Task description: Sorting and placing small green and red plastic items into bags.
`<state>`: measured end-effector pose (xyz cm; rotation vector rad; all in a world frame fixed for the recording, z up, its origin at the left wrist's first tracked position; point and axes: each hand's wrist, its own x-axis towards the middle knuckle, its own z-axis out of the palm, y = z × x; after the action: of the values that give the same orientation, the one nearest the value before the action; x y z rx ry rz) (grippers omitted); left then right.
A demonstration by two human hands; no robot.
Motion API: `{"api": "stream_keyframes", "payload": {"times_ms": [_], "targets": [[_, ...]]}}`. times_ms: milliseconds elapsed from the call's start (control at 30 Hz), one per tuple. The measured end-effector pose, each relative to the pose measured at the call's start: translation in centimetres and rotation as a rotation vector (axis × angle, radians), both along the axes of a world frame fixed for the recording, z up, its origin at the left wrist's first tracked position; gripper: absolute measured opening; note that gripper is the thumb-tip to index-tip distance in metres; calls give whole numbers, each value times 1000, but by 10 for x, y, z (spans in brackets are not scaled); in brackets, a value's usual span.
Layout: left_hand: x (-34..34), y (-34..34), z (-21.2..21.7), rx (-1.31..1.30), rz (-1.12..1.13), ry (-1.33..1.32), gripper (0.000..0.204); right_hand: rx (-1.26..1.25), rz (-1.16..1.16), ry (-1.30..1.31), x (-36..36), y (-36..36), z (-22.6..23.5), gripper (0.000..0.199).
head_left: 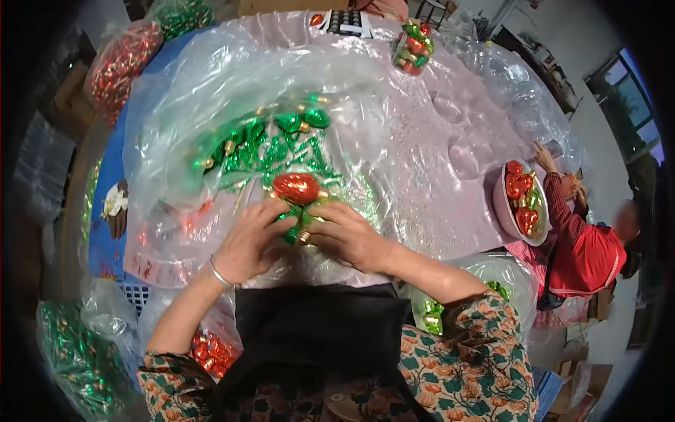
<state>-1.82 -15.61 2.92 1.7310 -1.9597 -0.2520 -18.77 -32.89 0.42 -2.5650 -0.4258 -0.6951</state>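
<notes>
Curled hands [252, 235] [351, 238] pinch shiny green bulbs [290, 232] with gold caps [304, 236], 1 glossy red bulb [296, 188] clustered against them.

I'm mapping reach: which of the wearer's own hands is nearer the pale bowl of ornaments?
Right. The right hand is to the left of the pale bowl, apart from it; the left hand is farther left, on the right hand's far side from it.
</notes>
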Motion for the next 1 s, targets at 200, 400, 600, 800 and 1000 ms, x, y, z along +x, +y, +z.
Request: {"api": "stream_keyframes", "payload": {"times_ms": [200,400,600,800,1000], "targets": [[-11,-19,19,-289,147,9,41,244,-265,66,-47,-54,69,10],[5,1,2,-267,274,95,22,-64,-611,53,-18,-201,84,14],[21,16,-20,-188,376,89,19,-404,-757,-139,63,-408,-20,10],[21,58,-40,-109,545,2,15,-460,-1498,-26,58,-488,-40,28],[6,101,-56,-25,693,71,9,-515,-1506,364,-1,-500,-55,23]]}}
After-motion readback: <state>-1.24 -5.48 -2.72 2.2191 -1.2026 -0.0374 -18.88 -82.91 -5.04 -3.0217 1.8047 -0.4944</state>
